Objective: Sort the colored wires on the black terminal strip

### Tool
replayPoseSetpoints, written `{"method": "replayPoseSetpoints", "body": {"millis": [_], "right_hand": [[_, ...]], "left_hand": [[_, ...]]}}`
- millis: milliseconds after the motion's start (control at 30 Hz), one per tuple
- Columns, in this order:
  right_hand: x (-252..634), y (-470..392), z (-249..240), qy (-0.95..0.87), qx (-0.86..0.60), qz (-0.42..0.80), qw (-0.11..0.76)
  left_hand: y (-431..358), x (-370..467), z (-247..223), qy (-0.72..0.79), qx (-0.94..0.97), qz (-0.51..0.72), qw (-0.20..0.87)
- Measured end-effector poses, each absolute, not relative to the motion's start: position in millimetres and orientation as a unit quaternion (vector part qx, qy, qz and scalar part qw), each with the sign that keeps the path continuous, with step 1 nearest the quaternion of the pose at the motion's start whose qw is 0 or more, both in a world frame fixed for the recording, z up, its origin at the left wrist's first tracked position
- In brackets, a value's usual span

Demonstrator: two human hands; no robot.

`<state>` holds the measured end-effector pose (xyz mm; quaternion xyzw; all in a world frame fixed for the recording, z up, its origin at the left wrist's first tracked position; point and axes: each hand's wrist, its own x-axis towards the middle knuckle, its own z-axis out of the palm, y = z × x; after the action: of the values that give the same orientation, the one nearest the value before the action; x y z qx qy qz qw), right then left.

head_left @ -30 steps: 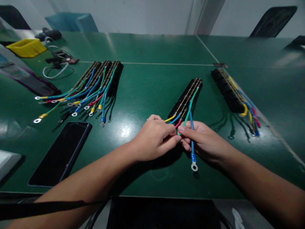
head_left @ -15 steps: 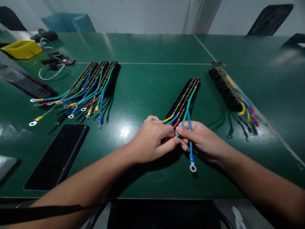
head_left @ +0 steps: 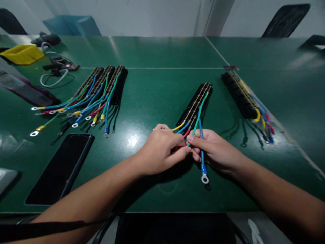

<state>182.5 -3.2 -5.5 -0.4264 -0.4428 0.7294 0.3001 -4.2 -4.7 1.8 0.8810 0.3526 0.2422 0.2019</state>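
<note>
A black terminal block (head_left: pixel 194 103) with brass-coloured strips lies before me, its coloured wires running toward my hands. My left hand (head_left: pixel 165 149) is closed in a pinch on the lower end of the green wire (head_left: pixel 200 110); its fingers cover that end. Thumb and fingers of my right hand (head_left: pixel 212 147) grip the same green wire just above. A blue wire (head_left: pixel 202 156) with a ring terminal (head_left: pixel 204 178) hangs past my right fingers, its end free. Yellow, blue and red wires go behind my left fingers, where I cannot see whether they are held.
Several similar wired blocks (head_left: pixel 101 83) lie side by side at the left, ring terminals toward me. Another wired block (head_left: pixel 238 95) rests at the right. A phone (head_left: pixel 59 169) lies near the front left edge; a yellow container (head_left: pixel 22 55) and cables (head_left: pixel 54 78) sit farther back.
Both hands keep the same grip on the green wire. The whole view has shifted very slightly; nothing else has visibly moved.
</note>
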Motion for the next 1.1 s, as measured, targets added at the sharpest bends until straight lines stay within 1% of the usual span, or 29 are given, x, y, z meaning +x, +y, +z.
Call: {"method": "replayPoseSetpoints", "body": {"millis": [167,400,633,833,1100], "right_hand": [[183.9,-3.5,-7.2,-0.444,-0.428,0.73,0.294],[184.2,-2.3,-8.8,-0.459,-0.429,0.719,0.299],[183.8,-2.0,-7.1,-0.453,-0.429,0.724,0.294],[182.9,-2.8,-6.4,-0.459,-0.426,0.718,0.304],[183.0,-2.4,-6.9,-0.442,-0.415,0.736,0.3]], "left_hand": [[-5.0,-3.7,2.5,0.346,0.873,0.252,0.235],[-5.6,-3.4,2.7,0.355,0.886,0.234,0.183],[-4.8,-3.5,2.1,0.344,0.88,0.243,0.22],[-5.8,-3.5,2.3,0.353,0.891,0.228,0.17],[-5.1,-2.7,1.3,0.346,0.879,0.241,0.223]]}}
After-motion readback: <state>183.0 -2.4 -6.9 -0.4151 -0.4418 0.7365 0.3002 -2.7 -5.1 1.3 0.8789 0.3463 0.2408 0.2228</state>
